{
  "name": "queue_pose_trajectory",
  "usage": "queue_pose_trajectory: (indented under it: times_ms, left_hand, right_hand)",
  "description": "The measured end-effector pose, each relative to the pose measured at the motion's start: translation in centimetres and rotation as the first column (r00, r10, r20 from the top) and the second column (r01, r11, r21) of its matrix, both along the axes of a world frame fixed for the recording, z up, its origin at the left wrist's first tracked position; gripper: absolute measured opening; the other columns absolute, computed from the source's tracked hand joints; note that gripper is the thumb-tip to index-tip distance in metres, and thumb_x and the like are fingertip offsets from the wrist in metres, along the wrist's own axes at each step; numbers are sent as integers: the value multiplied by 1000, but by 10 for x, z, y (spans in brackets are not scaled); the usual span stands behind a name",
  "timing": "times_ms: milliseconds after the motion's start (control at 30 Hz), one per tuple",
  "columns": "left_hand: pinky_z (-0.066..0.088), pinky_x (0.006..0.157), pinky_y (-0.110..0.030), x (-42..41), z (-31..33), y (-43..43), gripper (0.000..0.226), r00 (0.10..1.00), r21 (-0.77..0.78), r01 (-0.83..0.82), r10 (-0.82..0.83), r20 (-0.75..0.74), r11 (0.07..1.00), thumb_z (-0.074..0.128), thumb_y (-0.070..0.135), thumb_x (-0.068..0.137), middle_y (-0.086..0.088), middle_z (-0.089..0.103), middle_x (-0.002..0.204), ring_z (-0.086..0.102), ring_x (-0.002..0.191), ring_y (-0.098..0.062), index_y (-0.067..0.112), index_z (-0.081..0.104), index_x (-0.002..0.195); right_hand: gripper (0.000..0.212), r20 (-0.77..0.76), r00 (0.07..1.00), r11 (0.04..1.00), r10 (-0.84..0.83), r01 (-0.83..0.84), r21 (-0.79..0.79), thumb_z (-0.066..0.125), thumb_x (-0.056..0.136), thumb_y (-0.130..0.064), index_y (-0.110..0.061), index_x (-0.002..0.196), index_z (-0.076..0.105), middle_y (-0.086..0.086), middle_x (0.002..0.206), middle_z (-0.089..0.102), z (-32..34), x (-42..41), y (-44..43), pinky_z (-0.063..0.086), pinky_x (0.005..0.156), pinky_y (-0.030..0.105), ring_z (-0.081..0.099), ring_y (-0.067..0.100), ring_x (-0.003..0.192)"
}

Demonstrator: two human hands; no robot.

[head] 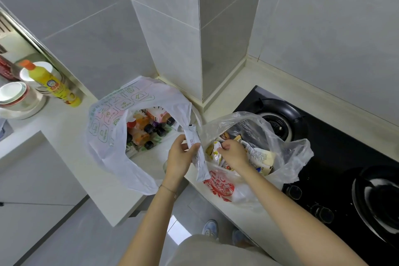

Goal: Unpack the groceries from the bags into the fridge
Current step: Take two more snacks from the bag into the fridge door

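White packet (pixel 202 167) in left grip (pixel 179 157), beside clear bag (pixel 280 136)

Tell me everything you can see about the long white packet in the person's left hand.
The long white packet is a narrow, flat sachet, plastic or foil by its look, with small dark print too fine to read. The left hand grips its middle. It stands nearly upright, slightly tilted, between the white bag and the clear bag.

head cam | wide-angle | faces steeply down | close over counter (pixel 64 127)
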State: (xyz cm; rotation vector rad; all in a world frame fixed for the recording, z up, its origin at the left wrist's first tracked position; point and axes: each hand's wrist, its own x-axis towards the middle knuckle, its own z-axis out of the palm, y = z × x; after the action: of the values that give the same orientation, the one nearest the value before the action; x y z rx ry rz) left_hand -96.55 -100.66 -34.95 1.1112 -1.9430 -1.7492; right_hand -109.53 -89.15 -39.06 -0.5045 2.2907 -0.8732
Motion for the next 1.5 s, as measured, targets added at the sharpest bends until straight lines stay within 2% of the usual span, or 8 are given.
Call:
queue_pose_trajectory:
  times_ms: [67,233,467,567,700,833,1033,1500]
  left_hand:
    - [58,74,-45,-1,2,2,9,1000,-5,13,-13,-17,1000,64,15,92,-5,73,88,70,80,-23,19,60,100]
    - [58,72,-37,-7,6,9,17,996,-5,63,-63,-68,998,64,15,93,-4,73,93,70,82,-22,13,61,110]
    - [58,73,-33,-22,11,24,19,987,-19,116,-118,-108,993,64,16,92,-5,72,98,69,85,-20,15,61,111]
    - [55,69,-24,-28,13,31,20,982,-30,145,-148,-114,989,64,18,93,-2,70,99,69,86,-17,14,60,112]
    - [57,71,-25,-34,15,44,24,972,-9,202,-201,-122,979,63,18,93,-3,71,101,70,87,-16,14,59,117]
    - [58,75,-35,-37,17,49,23,962,26,228,-221,-158,973,64,16,93,-7,71,100,70,88,-21,11,59,115]
    - [50,69,-15,-35,18,63,23,964,-61,213,-220,-147,975,66,17,91,0,68,101,63,87,-4,10,62,112]
    - [59,78,-37,-5,49,132,19,985,41,37,-29,-172,998,69,18,90,-4,73,99,71,90,-22,17,65,108]
  right_hand:
    - [13,14,999,998,-31,31,-48,57,94,-18,-5,95,61,5,86,62,8,0,4,48,75,34,58,20,81]
    - [25,84,985,976,-152,163,-142,46,100,-22,-16,76,43,-1,67,41,25,-5,24,33,57,30,39,13,59]
    - [17,209,918,883,-337,385,-267,45,101,-29,-13,96,50,1,86,50,46,-12,58,43,61,21,50,13,78]
    - [19,433,813,757,-389,550,-353,52,98,-27,-10,109,53,6,109,54,54,-10,67,58,71,34,58,19,100]
    - [24,577,738,651,-349,634,-417,63,92,-27,-13,111,59,7,113,64,65,-3,78,59,78,41,68,27,97]
    - [17,609,718,639,-336,649,-413,65,91,-24,-15,105,65,8,100,72,75,3,80,58,69,32,72,25,82]
    - [17,670,623,534,-404,755,-381,63,92,-26,-18,107,65,2,91,74,76,11,99,59,71,35,71,24,86]
    - [32,579,813,715,-67,444,-540,64,89,-7,-12,121,62,8,110,72,96,11,146,57,85,43,69,24,101]
